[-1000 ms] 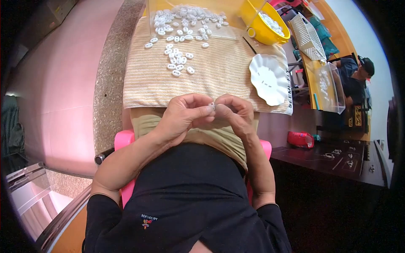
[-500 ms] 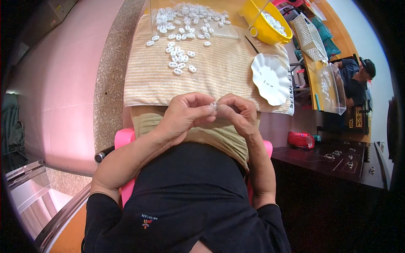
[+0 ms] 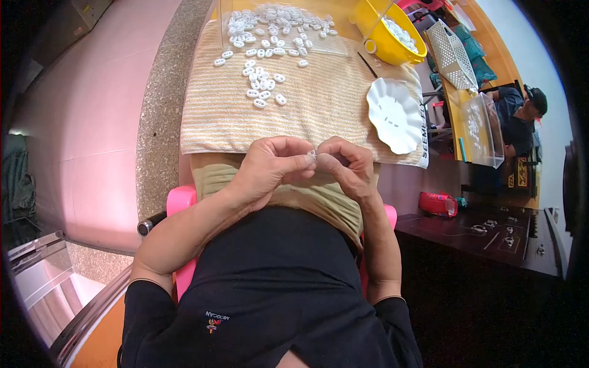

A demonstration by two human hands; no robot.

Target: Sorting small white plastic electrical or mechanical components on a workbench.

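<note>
Fingers (image 3: 300, 162), piece (image 3: 313, 154) partly hidden, yellow tub (image 3: 378, 42) cropped

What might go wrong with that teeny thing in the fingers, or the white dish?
The tiny piece, pinched in the left hand's fingertips, might slip and get lost. The white dish sits near the towel's right edge, so a bump could knock it off.
</note>
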